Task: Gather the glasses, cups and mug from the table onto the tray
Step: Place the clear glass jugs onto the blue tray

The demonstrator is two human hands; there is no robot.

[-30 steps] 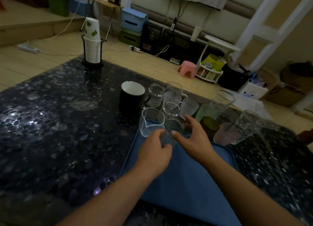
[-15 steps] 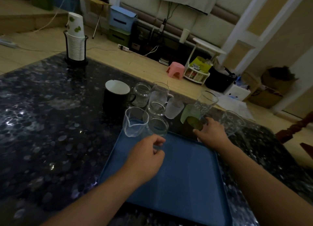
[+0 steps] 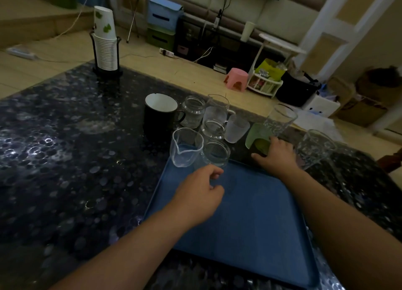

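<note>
A blue tray point(image 3: 250, 224) lies on the dark pebbled table. My left hand point(image 3: 200, 194) curls around the base of a small clear glass point(image 3: 216, 152) at the tray's far edge, next to a spouted glass beaker point(image 3: 187, 146). My right hand point(image 3: 276, 157) grips a green cup point(image 3: 257, 137) just beyond the tray. Behind them on the table stand a black mug point(image 3: 159, 115), a small glass jar point(image 3: 193, 111), a handled glass point(image 3: 217, 110), another clear glass point(image 3: 214, 128), a frosted cup point(image 3: 237, 127), a tall glass point(image 3: 280, 120) and a wide glass point(image 3: 315, 148).
A stack of paper cups in a black holder point(image 3: 105, 43) stands at the table's far left corner. The table's far edge runs just behind the glasses. On the floor beyond it are a pink stool point(image 3: 237, 79) and a small white rack point(image 3: 265, 83).
My right hand left the small clear glass and moved right onto the green cup. My left hand stayed at the small glass on the tray's far edge.
</note>
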